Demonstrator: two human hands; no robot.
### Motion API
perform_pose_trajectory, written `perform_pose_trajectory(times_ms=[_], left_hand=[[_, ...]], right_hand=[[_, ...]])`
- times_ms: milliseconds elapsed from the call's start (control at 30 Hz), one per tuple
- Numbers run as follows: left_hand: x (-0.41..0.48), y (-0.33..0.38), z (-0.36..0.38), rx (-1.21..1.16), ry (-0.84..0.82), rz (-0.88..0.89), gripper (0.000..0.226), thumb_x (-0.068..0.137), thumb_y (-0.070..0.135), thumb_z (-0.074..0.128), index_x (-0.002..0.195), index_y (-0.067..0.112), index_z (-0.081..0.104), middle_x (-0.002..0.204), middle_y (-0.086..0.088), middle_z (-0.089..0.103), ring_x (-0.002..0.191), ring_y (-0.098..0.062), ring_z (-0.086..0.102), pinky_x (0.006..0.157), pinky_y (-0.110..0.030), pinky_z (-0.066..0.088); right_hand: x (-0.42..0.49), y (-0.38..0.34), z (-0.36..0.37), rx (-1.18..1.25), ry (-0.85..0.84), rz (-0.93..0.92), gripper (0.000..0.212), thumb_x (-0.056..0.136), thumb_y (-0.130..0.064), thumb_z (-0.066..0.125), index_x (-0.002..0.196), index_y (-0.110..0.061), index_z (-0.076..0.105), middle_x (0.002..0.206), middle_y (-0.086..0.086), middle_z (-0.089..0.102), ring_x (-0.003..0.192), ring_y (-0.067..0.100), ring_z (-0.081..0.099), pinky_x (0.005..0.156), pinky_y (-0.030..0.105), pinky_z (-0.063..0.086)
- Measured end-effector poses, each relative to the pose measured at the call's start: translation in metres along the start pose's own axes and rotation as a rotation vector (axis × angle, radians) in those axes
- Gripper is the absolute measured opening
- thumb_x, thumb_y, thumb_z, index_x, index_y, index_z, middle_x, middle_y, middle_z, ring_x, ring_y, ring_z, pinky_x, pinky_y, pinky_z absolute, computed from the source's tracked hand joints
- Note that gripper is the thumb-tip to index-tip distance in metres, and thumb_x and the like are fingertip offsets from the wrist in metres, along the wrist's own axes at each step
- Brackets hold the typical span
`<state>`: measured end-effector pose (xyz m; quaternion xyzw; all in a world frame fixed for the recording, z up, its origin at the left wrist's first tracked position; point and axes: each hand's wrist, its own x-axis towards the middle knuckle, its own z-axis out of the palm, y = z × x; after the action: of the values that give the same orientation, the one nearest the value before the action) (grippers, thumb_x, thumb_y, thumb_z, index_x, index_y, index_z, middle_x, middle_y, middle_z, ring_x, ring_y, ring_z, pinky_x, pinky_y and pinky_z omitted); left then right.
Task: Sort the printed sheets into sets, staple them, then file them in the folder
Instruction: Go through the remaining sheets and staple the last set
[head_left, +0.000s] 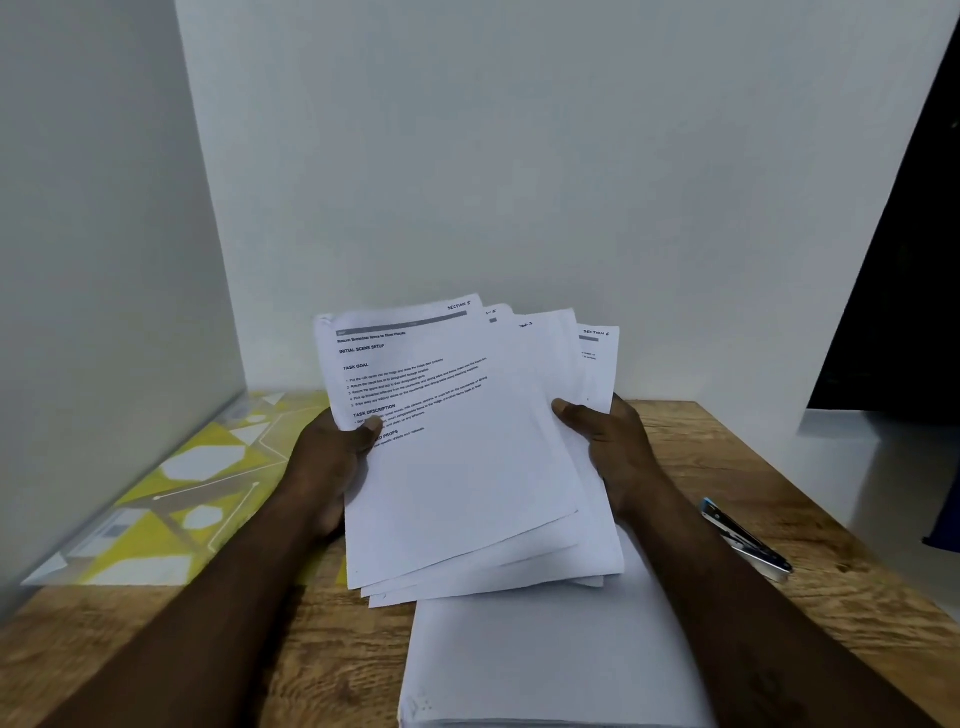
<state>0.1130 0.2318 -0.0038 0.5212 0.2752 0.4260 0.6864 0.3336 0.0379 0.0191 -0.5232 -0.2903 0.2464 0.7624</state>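
Observation:
A fanned bundle of printed sheets (467, 447) is held up above the desk; the top page is marked "Section 5". My left hand (332, 457) grips the bundle's left edge with the thumb on the front page. My right hand (608, 441) grips the right side, thumb on top. Under the bundle, a stack of white sheets (540, 660) lies flat near the front edge. A yellow and white patterned folder (171, 499) lies closed at the left. A blue and silver stapler (748, 540) lies on the desk at the right, beyond my right forearm.
The wooden desk (753, 457) stands against a white wall at the back and a white panel at the left. To the right the desk ends at a pale surface, with a dark opening beyond.

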Motion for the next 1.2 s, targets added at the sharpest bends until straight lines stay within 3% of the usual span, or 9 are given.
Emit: perform_pose_trajectory(times_ms=[367,700,800,900,1000,1200], left_hand=[[0.000,-0.002,0.000,0.006,-0.059,0.021,0.037,0.101,-0.001,0.060,0.135,0.013,0.065,0.127,-0.007,0.075,0.116,-0.035,0.072,0.107,-0.060,0.051],[-0.011,0.003,0.006,-0.041,-0.173,0.007,0.042,0.101,-0.005,0.054,0.140,0.008,0.060,0.132,-0.010,0.073,0.119,-0.033,0.071,0.093,-0.045,0.059],[-0.006,-0.001,0.004,-0.026,-0.149,0.027,0.044,0.099,-0.009,0.054,0.140,0.007,0.060,0.132,-0.011,0.072,0.123,-0.035,0.068,0.102,-0.049,0.054],[0.001,-0.005,0.000,-0.002,-0.100,0.042,0.045,0.097,-0.010,0.055,0.138,0.009,0.062,0.131,-0.011,0.073,0.123,-0.036,0.068,0.110,-0.057,0.049],[0.004,-0.005,-0.003,0.020,-0.066,0.049,0.044,0.097,-0.009,0.056,0.135,0.011,0.064,0.129,-0.009,0.074,0.121,-0.035,0.069,0.111,-0.059,0.047],[0.004,-0.004,-0.002,0.020,-0.056,0.047,0.045,0.098,-0.009,0.057,0.137,0.011,0.063,0.129,-0.007,0.074,0.120,-0.033,0.070,0.110,-0.054,0.049]], right_hand=[[0.006,0.004,-0.002,-0.020,0.006,-0.021,0.034,0.092,0.000,0.071,0.127,-0.003,0.071,0.119,0.015,0.078,0.111,0.040,0.074,0.104,0.062,0.054],[0.003,0.002,-0.004,-0.020,-0.054,-0.080,0.044,0.087,-0.012,0.083,0.129,-0.007,0.072,0.123,0.011,0.077,0.115,0.035,0.073,0.104,0.059,0.055],[0.004,0.002,-0.002,-0.041,-0.051,-0.096,0.054,0.081,-0.022,0.089,0.131,-0.010,0.071,0.124,0.008,0.077,0.117,0.032,0.073,0.106,0.059,0.054],[0.005,0.003,0.000,-0.009,0.010,-0.081,0.042,0.094,-0.031,0.077,0.131,-0.011,0.070,0.122,0.006,0.078,0.116,0.029,0.073,0.106,0.058,0.054],[0.008,0.001,0.000,0.004,0.048,-0.082,0.038,0.101,-0.036,0.070,0.130,-0.011,0.070,0.123,0.005,0.078,0.119,0.028,0.072,0.109,0.057,0.053],[0.008,0.003,-0.004,0.036,0.022,-0.072,0.051,0.089,-0.043,0.082,0.131,-0.015,0.072,0.127,0.005,0.076,0.123,0.030,0.070,0.112,0.060,0.049]])
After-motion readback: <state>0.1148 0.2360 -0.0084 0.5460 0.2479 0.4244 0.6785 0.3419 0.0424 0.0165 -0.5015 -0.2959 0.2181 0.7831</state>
